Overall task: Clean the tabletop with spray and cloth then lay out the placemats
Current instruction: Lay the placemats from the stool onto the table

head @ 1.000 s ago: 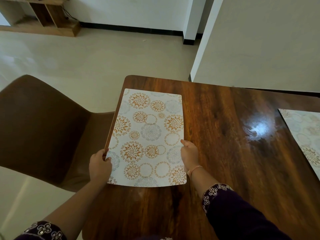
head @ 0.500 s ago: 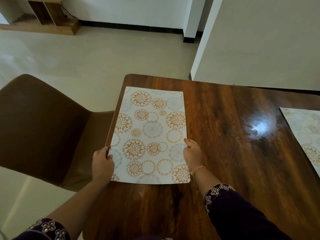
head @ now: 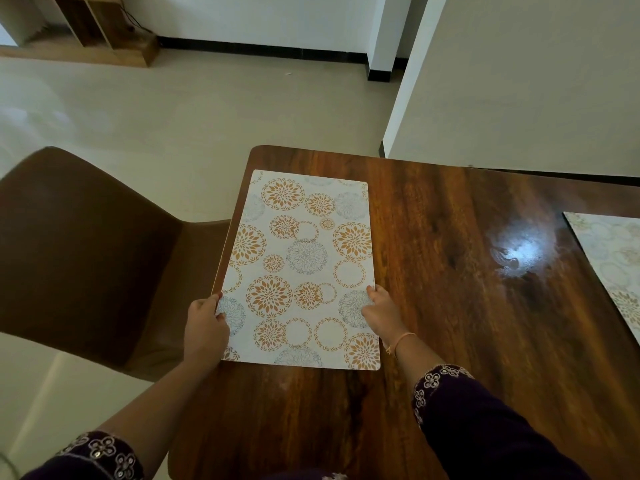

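One wide-angle camera, worn on the head, is looking forward and down along the glossy dark-brown wooden desk [head: 450, 323], sitting close above the fingers [head: 372, 292]; the pale cream floor [head: 173, 133] is stretching away beyond the fingers.

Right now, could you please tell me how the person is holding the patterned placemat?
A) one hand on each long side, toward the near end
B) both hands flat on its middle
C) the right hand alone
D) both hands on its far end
A: the left hand grips the left side of the placemat and the right hand grips its right side, both toward the near end.
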